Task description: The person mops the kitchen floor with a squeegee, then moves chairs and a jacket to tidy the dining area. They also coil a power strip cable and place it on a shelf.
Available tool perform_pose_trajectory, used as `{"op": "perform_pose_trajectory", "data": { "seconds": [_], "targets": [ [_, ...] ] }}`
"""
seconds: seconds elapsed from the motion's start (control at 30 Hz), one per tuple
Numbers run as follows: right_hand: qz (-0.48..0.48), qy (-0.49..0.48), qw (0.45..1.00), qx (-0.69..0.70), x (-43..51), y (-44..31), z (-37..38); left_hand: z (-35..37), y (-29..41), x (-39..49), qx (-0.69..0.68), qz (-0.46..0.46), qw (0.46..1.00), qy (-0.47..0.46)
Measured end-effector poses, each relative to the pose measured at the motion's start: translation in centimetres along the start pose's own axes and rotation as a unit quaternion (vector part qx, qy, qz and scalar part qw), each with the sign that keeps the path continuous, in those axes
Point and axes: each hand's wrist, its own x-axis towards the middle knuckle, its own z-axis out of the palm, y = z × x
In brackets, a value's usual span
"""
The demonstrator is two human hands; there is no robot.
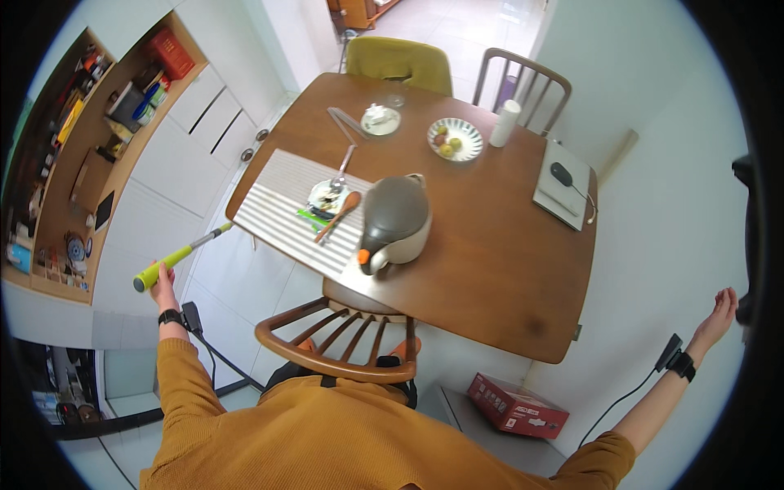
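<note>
My left hand (163, 288) is wrapped around the lime-green grip of a telescopic pole (174, 260), held out to the left. Its grey metal shaft runs up toward the left corner of the wooden dining table (490, 245), and the far end is hidden there. At the far right, my right hand (715, 320) is raised before the white wall, fingers stretched and nothing visible in it. Close beside its fingertips is a dark object (742, 245) at the picture's rim; I cannot tell whether they touch. Each wrist wears a black strap with a cabled device.
A thermos jug (397, 214) stands near the table's front edge. Left of it, a striped placemat (275, 190) carries a small dish and wooden spoon (340, 214). A fruit bowl (471, 144) and laptop (554, 199) sit farther back. Before me are a wooden chair (337, 367) and red box (514, 407).
</note>
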Motion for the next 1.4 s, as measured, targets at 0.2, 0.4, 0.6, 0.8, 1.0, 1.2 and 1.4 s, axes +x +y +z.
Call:
{"op": "perform_pose_trajectory", "data": {
  "seconds": [0.2, 0.4, 0.6, 0.8, 1.0, 1.2, 1.4],
  "targets": [
    [-0.009, -0.174, 0.971, 0.162, -17.4, -16.4, 15.8, -2.2, 2.5, 7.4, 0.07, 0.091, 0.993, -0.022],
    [0.038, -0.417, 0.903, 0.093, -39.9, -31.5, 32.7, -4.9, 4.3, 15.0, 0.09, 0.213, 0.972, -0.048],
    [0.179, -0.649, 0.734, 0.084, -56.8, -40.8, 47.4, -7.3, 5.3, 19.9, -0.003, 0.248, 0.968, -0.046],
    [0.232, -0.737, 0.63, 0.081, -64.9, -44.8, 54.3, -7.2, 0.7, 23.8, 0.076, 0.161, 0.98, -0.088],
    [0.242, -0.797, 0.546, 0.086, -67.5, -45.2, 62.5, -6.1, -4.4, 27.5, -0.025, 0.105, 0.988, -0.112],
    [0.123, -0.861, 0.482, 0.104, -69.6, -44.3, 73.8, -6.7, -1.4, 35.7, -0.131, 0.124, 0.983, -0.037],
    [0.098, -0.901, 0.403, 0.127, -71.0, -45.5, 82.3, -12.1, 6.7, 37.2, -0.13, 0.236, 0.961, -0.06]
  ]
}}
